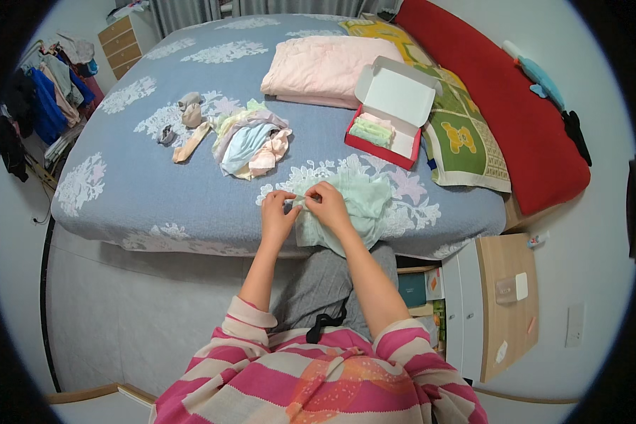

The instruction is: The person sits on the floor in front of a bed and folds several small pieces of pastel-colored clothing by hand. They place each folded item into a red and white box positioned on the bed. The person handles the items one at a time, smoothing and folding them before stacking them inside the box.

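A thin mint-green cloth garment [360,205] lies spread near the bed's front edge, part of it by my lap. My left hand [278,212] pinches its left edge between thumb and fingers. Close beside it, my right hand [327,206] also pinches the edge, fingers curled. The garment's exact kind cannot be made out. Beyond my hands is a loose heap of pastel clothes [247,145] in blue, peach, yellow and lilac. An open red box [380,150] with a white lid holds folded pink and green cloths [372,130].
Left of the heap lie balled socks [191,113] and a peach cloth strip [191,143]. A folded pink quilt [332,67] sits behind the box, next to a green and yellow pillow cover [466,134]. The red headboard [495,106] and a wooden-topped cabinet [505,311] stand right.
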The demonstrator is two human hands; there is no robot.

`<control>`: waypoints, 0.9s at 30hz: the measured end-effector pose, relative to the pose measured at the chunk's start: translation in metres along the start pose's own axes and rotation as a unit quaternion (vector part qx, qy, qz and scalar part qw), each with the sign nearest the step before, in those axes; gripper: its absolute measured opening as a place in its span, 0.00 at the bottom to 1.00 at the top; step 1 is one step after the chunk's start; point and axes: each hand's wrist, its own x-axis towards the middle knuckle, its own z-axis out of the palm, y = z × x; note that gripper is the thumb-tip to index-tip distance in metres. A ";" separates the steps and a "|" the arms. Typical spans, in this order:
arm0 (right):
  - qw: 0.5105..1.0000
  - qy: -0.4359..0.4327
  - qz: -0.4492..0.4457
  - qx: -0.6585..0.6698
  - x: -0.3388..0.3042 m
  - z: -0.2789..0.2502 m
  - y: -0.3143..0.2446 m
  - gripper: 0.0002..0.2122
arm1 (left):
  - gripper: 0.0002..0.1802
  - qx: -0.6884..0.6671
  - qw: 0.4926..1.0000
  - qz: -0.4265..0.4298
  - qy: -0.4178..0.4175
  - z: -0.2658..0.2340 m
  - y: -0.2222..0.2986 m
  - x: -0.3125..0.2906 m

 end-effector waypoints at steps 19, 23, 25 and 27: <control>0.988 0.073 -0.036 0.130 -0.020 -0.097 -0.066 0.07 | 0.16 -0.246 0.968 0.043 -0.014 -0.017 0.118 0.015; 0.985 0.058 -0.055 0.151 -0.009 -0.127 -0.100 0.06 | 0.17 -0.105 0.988 0.009 -0.117 -0.006 0.092 0.005; 0.981 0.067 -0.071 0.169 -0.005 -0.141 -0.111 0.06 | 0.15 -0.135 0.979 -0.043 -0.150 0.002 0.067 -0.001; 0.976 0.066 -0.065 0.199 -0.002 -0.157 -0.115 0.06 | 0.13 -0.188 0.964 -0.100 -0.159 0.005 0.051 -0.006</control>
